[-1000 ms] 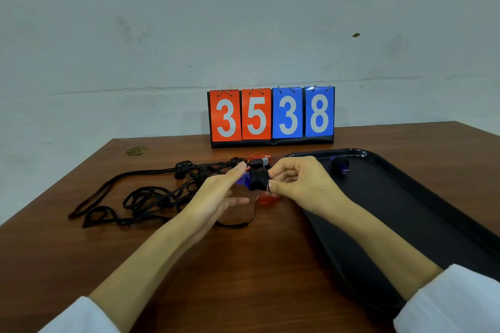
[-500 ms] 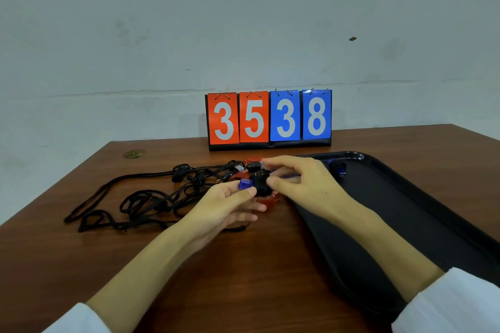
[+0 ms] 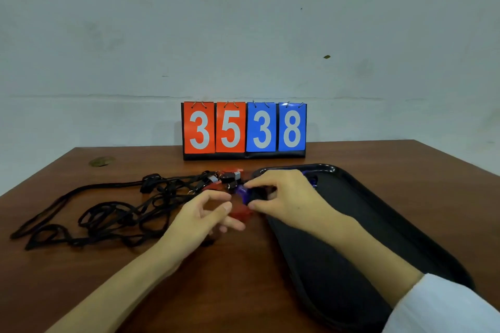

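My right hand pinches a blue whistle with its black cord wound around it, just left of the black tray. My left hand hovers a little to the left with relaxed, parted fingers and holds nothing. A red whistle lies on the table between the two hands. Behind it sit more red and black whistles, joined to a tangle of black lanyards that spreads left over the table. Another blue whistle lies in the tray's far corner, partly hidden by my right hand.
A flip scoreboard reading 3538 stands at the back of the brown wooden table. A round brass cap is set into the table at the far left. A pale wall rises behind.
My left hand has let go of the wound whistle and drawn back to the left. My right hand now holds the bundle alone, shifted slightly right toward the tray.
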Motion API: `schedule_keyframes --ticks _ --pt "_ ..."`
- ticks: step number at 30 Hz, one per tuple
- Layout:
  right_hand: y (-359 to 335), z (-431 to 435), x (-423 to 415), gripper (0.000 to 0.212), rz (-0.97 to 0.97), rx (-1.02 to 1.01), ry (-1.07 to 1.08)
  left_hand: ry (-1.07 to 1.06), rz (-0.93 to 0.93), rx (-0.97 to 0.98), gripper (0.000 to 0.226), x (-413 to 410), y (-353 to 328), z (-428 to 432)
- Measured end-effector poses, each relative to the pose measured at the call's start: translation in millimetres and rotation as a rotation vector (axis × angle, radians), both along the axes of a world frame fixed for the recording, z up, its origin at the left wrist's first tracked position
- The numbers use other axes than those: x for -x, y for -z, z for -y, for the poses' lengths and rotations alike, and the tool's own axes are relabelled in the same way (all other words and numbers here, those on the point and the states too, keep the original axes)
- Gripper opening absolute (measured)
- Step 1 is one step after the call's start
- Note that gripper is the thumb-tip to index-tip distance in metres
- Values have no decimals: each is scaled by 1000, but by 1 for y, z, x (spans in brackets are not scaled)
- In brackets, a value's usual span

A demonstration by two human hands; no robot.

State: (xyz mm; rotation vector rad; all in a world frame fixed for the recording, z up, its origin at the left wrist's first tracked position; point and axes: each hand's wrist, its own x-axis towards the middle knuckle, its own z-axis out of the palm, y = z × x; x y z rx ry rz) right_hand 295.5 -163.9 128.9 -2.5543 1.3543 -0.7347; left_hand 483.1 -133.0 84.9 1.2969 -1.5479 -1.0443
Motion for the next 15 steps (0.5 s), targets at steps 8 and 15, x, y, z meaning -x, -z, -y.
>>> schedule_keyframes --ticks 8,15 --pt "-11 92 124 20 115 -200 659 -405 -114 227 19 -9 2 10" --pt "13 123 135 20 17 -324 666 -436 -69 300 20 -12 7 17"
